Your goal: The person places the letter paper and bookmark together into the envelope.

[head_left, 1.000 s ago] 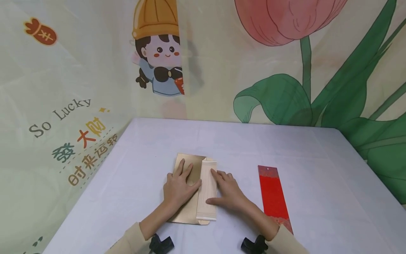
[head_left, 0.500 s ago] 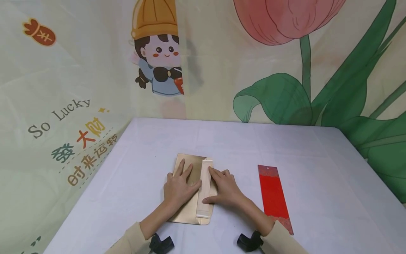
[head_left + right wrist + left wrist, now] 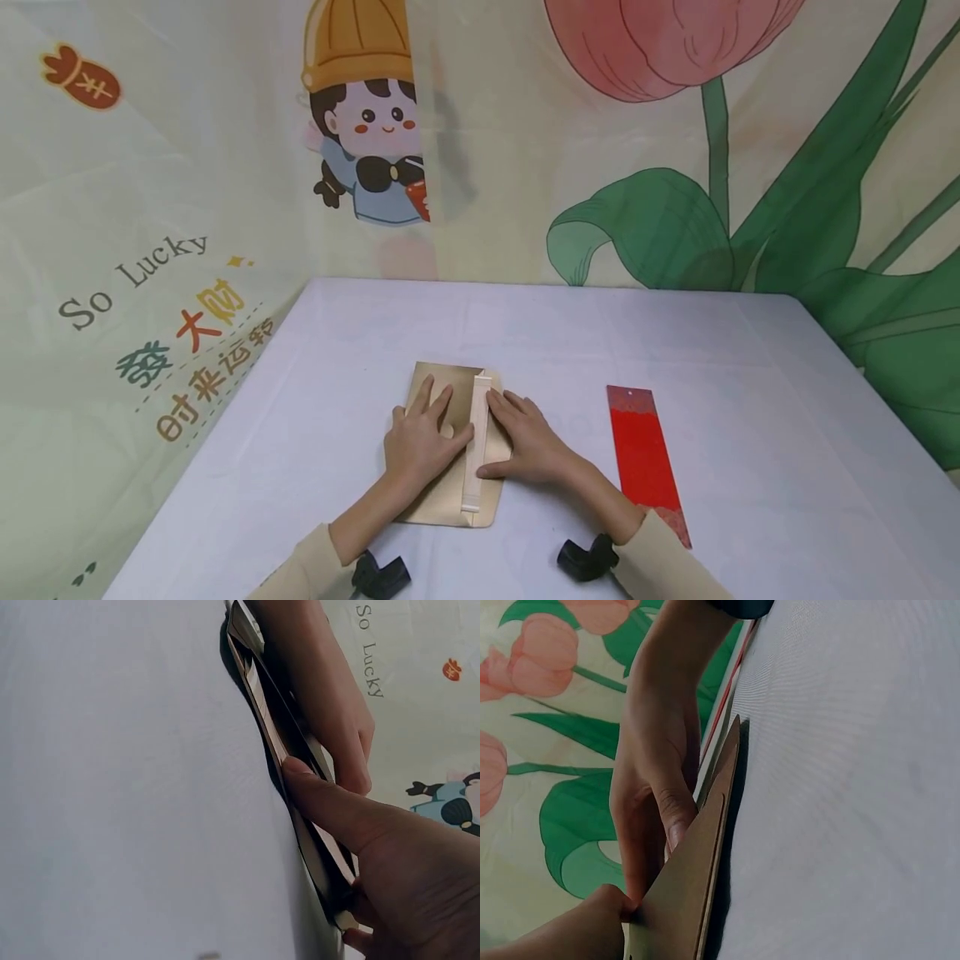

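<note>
A gold paper envelope (image 3: 437, 502) lies on the white table, its long opening toward the right. Partly inside it is a flat cream packet (image 3: 476, 450) with a wood-grain look; only a narrow strip shows, the remainder hidden under the envelope's upper layer. My left hand (image 3: 420, 446) rests with spread fingers on that layer, thumb at the opening. My right hand (image 3: 534, 442) touches the packet's outer long edge with thumb and fingertips set apart. In the right wrist view, the right thumb (image 3: 337, 802) lies at the opening between the envelope's layers.
A long red card (image 3: 647, 454) with a small hole at its top lies to the right of my right hand. Black camera mounts sit at the left wrist (image 3: 381, 577) and right wrist (image 3: 587, 558). Behind the table hangs a printed backdrop (image 3: 495, 167).
The cream packet has slid left into the envelope, so its visible strip is narrower. My right hand has moved left with it; the left hand has stayed put.
</note>
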Tool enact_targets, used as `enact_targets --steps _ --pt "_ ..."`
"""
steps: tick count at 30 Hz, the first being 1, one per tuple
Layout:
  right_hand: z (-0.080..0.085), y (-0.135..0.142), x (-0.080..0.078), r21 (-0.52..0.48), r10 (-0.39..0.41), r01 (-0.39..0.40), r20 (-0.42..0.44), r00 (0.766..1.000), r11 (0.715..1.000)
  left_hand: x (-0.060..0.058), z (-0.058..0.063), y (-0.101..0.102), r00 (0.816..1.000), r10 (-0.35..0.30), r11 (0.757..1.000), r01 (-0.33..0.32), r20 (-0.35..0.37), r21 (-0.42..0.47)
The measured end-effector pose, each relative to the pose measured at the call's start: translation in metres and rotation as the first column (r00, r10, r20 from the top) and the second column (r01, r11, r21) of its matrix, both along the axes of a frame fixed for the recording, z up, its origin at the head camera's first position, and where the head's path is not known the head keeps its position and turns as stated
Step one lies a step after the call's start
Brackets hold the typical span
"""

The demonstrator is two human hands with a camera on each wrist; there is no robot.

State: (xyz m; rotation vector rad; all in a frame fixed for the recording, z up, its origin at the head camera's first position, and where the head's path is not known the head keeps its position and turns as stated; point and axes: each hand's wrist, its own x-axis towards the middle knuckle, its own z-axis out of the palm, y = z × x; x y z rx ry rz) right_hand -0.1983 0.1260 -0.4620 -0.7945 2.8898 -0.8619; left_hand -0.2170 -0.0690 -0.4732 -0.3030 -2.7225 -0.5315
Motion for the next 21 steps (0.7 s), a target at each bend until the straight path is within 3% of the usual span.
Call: enact_targets --steps 4,13,21 --pt "-0.0013 -0.002 -0.0011 0.032 0.045 -0.045 -0.009 0.999 0.998 -0.0008 -0.0004 -0.0005 1.0 -0.002 1.0 0.002 -0.003 -0.008" --pt "-0.0059 -0.006 -0.0051 0.068 0.057 -0.054 -0.045 0.997 0.996 -0.001 0.0001 -0.0003 1.0 0.007 1.0 -0.007 -0.01 -0.003" --pt "-0.0049 -0.0008 -0.0053 0.059 0.055 -0.055 0.001 0.998 0.997 -0.0016 -0.0008 0.0011 0.999 0.01 1.0 -0.01 0.038 0.007"
